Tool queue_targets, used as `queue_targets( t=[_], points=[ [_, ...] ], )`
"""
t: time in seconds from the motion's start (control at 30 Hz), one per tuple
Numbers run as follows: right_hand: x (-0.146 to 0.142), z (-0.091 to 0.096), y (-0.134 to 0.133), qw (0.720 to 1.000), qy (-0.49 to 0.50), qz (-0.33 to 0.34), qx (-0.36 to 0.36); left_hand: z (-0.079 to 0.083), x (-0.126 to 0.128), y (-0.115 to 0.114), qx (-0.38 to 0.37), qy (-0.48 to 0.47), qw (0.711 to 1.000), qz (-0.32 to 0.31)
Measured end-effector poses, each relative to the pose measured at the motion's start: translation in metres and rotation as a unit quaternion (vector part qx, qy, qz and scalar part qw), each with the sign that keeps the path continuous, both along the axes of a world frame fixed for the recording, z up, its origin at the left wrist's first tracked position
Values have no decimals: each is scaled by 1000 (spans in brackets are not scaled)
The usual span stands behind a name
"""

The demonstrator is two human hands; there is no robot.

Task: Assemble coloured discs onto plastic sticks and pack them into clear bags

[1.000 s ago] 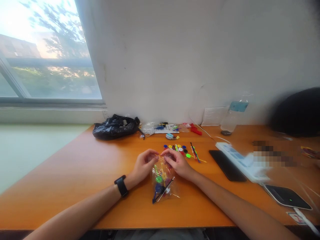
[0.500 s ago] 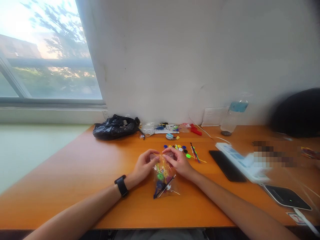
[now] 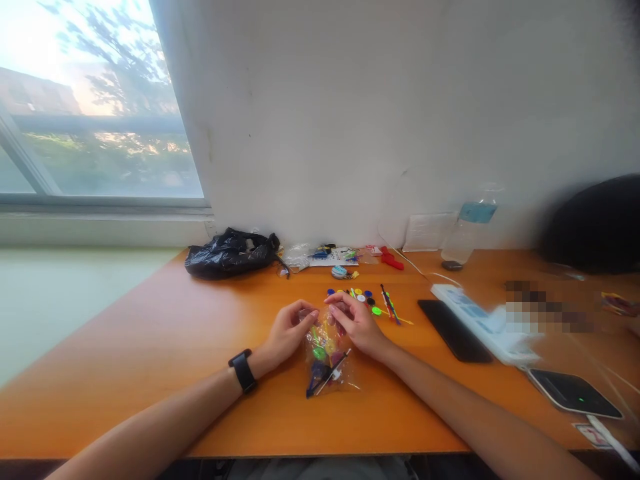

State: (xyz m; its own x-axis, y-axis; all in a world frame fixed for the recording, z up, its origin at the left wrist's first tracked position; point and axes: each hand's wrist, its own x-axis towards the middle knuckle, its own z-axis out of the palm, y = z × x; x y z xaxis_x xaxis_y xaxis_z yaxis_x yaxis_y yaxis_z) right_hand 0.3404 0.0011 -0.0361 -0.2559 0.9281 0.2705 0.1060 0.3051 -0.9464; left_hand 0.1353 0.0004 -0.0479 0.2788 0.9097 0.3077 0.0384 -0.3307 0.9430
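Note:
A small clear plastic bag [image 3: 327,363] of colourful plastic pieces and a thin black stick lies on the orange table [image 3: 165,353] in front of me. My left hand [image 3: 287,331], with a black watch on its wrist, pinches the bag's top edge from the left. My right hand [image 3: 356,323] pinches the same top edge from the right. Both hands have curled fingers closed on the bag's mouth. Just beyond them lie loose coloured discs [image 3: 356,295] and thin coloured sticks [image 3: 390,308].
A crumpled black plastic bag [image 3: 230,253] and more small parts [image 3: 333,257] lie near the wall. To the right are a black phone [image 3: 454,331], a white power strip [image 3: 480,325], a water bottle [image 3: 467,233], a dark device [image 3: 575,393] and a black bag [image 3: 597,227].
Both hands and the bag's top edge have shifted slightly away from me and a little right; the grip on the bag stays the same.

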Motion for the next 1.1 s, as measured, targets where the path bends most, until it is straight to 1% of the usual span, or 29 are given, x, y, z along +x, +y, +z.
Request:
queue_targets(
  t=[0.1, 0.3, 0.47, 0.63, 0.7, 0.93, 1.1],
  points=[
    [-1, 2, -1, 1000, 14, -12, 8, 3, 0, -1, 2, -13, 1000, 8],
    [-1, 0, 0, 1000, 31, -2, -2, 8, 0, -5, -9, -26, 1000, 14],
    [0, 0, 0, 1000, 27, -10, -1, 7, 0, -5, -5, -24, 1000, 15],
    [2, -1, 2, 999, 9, 20, -47, 7, -1, -3, 9, -5, 999, 38],
    [3, -2, 3, 998, 12, 24, -51, 8, -1, -3, 9, 6, 999, 45],
    [2, -2, 4, 999, 18, -15, -30, 9, -2, -5, -14, -8, 1000, 23],
    [2, -1, 5, 999, 34, -16, -29, 11, -4, -7, -16, -7, 1000, 20]
  ],
)
